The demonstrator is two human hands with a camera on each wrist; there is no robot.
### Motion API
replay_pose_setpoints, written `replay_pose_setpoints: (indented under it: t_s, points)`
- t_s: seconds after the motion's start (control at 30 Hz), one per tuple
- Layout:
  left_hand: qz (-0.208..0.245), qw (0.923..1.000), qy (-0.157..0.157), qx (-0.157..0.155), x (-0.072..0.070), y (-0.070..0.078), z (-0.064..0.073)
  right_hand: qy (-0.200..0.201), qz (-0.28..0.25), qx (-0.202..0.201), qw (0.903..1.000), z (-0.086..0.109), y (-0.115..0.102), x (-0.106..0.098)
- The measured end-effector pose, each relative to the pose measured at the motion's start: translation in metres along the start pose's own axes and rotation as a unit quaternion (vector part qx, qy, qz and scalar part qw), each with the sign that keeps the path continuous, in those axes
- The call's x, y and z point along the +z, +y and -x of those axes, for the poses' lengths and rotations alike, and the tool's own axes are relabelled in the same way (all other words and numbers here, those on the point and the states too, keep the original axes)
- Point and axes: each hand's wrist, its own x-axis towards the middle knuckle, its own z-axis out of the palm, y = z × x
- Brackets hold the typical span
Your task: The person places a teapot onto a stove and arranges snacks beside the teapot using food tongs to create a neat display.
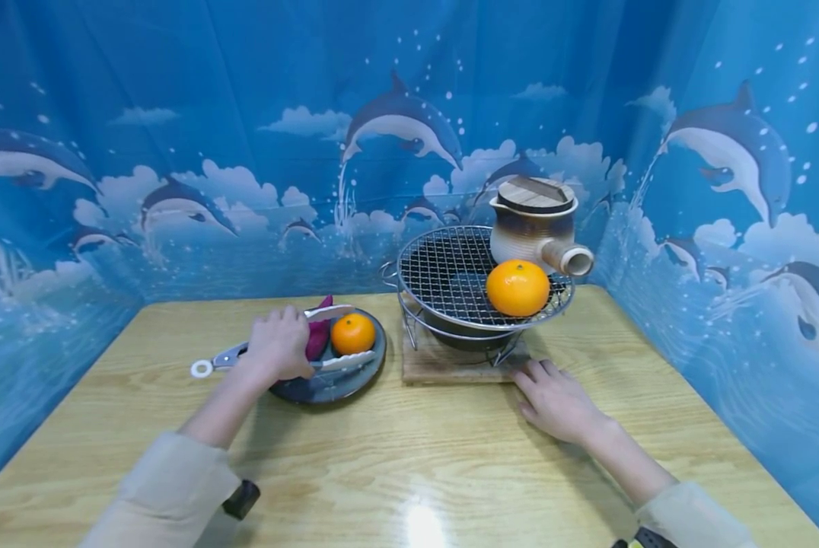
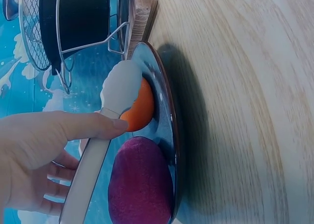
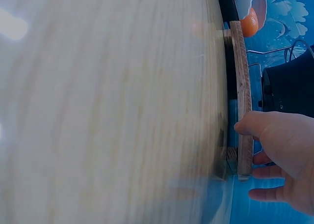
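My left hand [image 1: 277,346] grips silver tongs with white tips [image 1: 344,361]. The tips stand on either side of an orange [image 1: 353,334]; I cannot tell whether they touch it. The orange lies on a dark blue plate [image 1: 327,391] beside a purple sweet potato [image 2: 141,184], partly hidden by the hand in the head view. At the right front corner of a wooden board [image 1: 450,373], my right hand [image 1: 560,403] rests with fairly straight fingers. In the right wrist view its thumb overlaps the board's front edge.
On the board stands a black stove [image 1: 467,340] in a wire frame, topped by a round grill mesh [image 1: 444,270]. The mesh bears a second orange [image 1: 517,288] and a lidded clay pot [image 1: 529,228] with a side handle. A blue dolphin curtain [image 1: 245,114] closes the back and sides.
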Motion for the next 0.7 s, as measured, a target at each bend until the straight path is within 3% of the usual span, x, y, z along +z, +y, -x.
replay_pose_setpoints:
  t_s: [0.7]
  points:
    - [-0.022, 0.9997, 0.01, -0.005, 0.0069, 0.0035, 0.0014, 0.009, 0.002, -0.001, 1.0, 0.0004, 0.0002, 0.0006]
